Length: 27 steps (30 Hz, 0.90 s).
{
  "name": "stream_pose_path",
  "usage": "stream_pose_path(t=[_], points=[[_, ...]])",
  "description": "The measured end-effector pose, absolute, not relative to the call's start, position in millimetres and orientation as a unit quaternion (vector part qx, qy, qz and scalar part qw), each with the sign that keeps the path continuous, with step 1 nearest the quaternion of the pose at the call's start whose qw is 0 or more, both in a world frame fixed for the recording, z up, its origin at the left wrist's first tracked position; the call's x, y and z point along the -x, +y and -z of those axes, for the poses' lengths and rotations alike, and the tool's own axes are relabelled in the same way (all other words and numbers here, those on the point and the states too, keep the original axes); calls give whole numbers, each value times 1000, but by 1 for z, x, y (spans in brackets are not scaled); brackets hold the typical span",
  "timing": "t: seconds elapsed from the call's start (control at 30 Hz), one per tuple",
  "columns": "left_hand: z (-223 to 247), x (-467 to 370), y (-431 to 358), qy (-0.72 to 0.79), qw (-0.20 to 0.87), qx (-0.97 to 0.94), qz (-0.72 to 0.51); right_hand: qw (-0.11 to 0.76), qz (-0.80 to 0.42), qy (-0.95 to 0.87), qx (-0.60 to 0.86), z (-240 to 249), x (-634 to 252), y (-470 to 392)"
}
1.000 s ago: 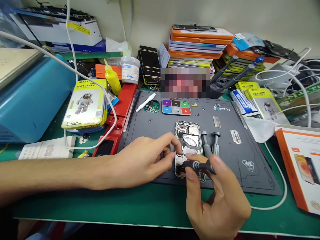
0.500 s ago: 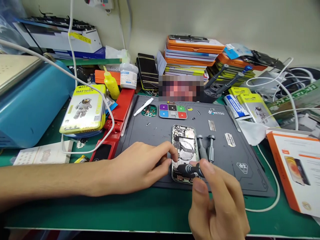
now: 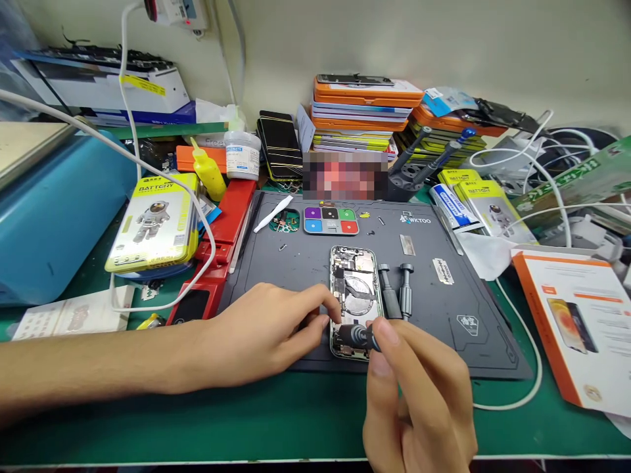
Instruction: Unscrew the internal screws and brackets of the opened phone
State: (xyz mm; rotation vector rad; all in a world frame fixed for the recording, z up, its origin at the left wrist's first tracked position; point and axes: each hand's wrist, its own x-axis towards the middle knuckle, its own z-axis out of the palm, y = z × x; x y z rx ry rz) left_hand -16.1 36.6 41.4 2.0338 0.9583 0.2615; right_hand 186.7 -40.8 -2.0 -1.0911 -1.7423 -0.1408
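Note:
An opened phone [image 3: 360,282] with bare inner parts lies on the dark grey mat [image 3: 305,269]. My left hand [image 3: 276,328] rests at the phone's left edge, its fingers curled over that side; whether they hold some small part cannot be made out. A dark screwdriver [image 3: 355,336] is pinched between the thumb and fingers of my right hand [image 3: 419,387]. Its thick end hangs over the lower part of the phone, and its tip is hidden. Two more screwdrivers [image 3: 405,291] lie just right of the phone.
A coloured screw tray [image 3: 331,221] and a white spudger [image 3: 273,214] lie at the mat's back. Battery boxes [image 3: 152,223] and a red tool [image 3: 227,223] stand left, an orange-edged box [image 3: 576,328] right. A white cable [image 3: 537,374] loops over the bench.
The whole view has shifted, so the scene sits slightly further left. My right hand still holds the screwdriver over the phone's lower part, and my left hand stays at its edge.

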Motion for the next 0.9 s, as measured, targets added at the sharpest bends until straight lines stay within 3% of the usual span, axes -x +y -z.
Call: stream_pose_path(t=[0.67,0.9], points=[[-40,15,35,377,406,-827,-93,542,-5,-723,430,2,-188,-40],[-38,15,34,387,358,-844,-95,494,23,-735,465,-1,-184,-35]])
